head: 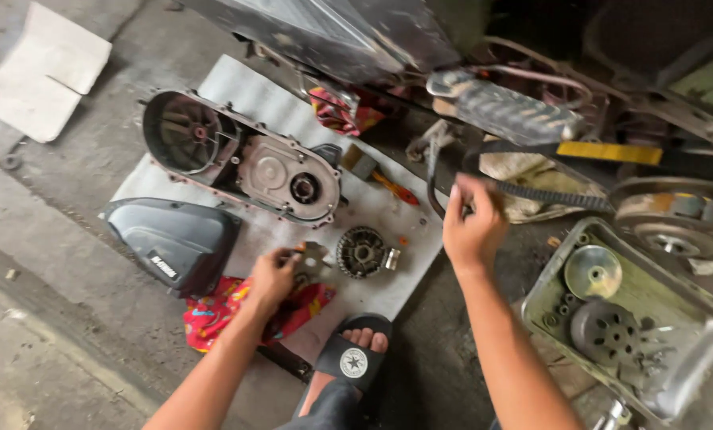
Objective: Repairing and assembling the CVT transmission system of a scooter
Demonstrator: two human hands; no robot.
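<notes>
Cardboard sheet [46,68] top left on concrete floor. Next, grey mat [388,231] w/ engine cover [241,159] up top, black plastic cover [173,243] below it at mat's left edge. Red patterned cloth [237,310] under black cover. L hand [275,275] sits on cloth/mat edge, fingers curled, pinching small flat metal plate [313,256]. Just right of plate: round ribbed pulley [361,252], apart from hand. Sandalled foot [355,354] below. R hand [474,219] raised, fingers closed round toothed drive belt [547,193], which runs right toward pulley wheel [675,215] on scooter. Far right: metal tray [559,267] w/ disc [593,272], clutch part [607,328], bolts.
</notes>
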